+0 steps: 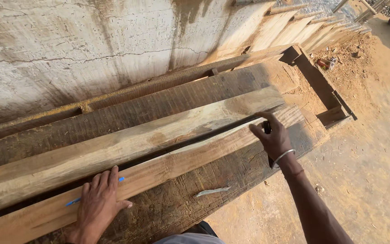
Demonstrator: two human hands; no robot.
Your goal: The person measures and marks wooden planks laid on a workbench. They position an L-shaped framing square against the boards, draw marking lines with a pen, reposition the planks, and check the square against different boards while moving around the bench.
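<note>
left hand [96, 203] lay flat, fingers spread, pressing a blue pen [78, 200] onto the pale plank [168, 165]. loose wood sliver [211, 191] sat mid-slab. right hand [274, 138] curled around a small dark tool [267, 127] at the plank's far end.

Two bare forearms, no sleeves, no gloves, left hand [98, 203] bare with no rings visible, right hand [274, 138] bare too, silver metal bangle [283, 157] on right wrist, thin thread band [297, 173] just behind it, grey garment edge [188, 238] at bottom
</note>
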